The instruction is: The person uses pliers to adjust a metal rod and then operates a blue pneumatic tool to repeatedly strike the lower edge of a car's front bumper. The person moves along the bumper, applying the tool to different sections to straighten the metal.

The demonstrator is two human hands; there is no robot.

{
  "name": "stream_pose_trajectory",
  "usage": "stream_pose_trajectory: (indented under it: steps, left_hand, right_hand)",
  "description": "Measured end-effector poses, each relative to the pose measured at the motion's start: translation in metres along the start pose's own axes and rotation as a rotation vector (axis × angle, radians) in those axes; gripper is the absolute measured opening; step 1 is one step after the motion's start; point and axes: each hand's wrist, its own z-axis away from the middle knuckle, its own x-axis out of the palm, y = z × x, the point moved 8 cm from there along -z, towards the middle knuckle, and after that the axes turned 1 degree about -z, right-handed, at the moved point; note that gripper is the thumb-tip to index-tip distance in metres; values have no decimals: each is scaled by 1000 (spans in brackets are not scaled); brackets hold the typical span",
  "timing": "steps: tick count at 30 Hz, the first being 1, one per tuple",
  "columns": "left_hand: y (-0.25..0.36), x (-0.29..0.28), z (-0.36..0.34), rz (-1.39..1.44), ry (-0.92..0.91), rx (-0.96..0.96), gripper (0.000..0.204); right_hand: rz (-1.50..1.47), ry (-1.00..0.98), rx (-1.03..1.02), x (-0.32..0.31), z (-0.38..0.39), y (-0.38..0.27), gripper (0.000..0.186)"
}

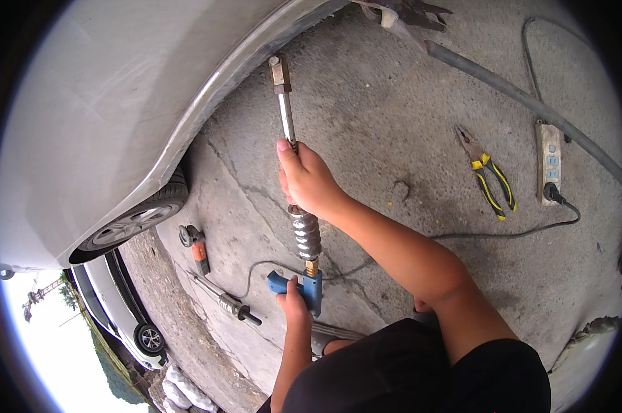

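Note:
A slide-hammer dent puller stretches away from me toward the car's lower edge, with a blue pistol-grip handle at its near end. My left hand is wrapped round that handle. Farther up, my right hand grips the steel rod just beyond the ribbed metal weight. The brass-coloured tip lies beside the edge of the silver car body; whether it touches the metal I cannot tell.
Pliers with yellow-black handles and a power strip lie to the right, below a grey pipe. An angle grinder and a second slide hammer rest on the concrete at left. A black cable crosses the floor.

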Motion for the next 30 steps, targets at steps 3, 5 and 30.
stream_pose_trajectory:
  steps: [3, 5, 30]
  left_hand:
    - [-6, -6, -8, -21, 0, -18, 58]
    - [-11, -9, -13, -28, -1, -32, 57]
    - [-25, 6, -14, 39, 0, -83, 71]
  right_hand:
    - [44, 11, -8, 0, 1, -2, 46]
    - [70, 21, -10, -1, 0, -2, 46]
    - [-59, 36, 127, 1, -20, -36, 27]
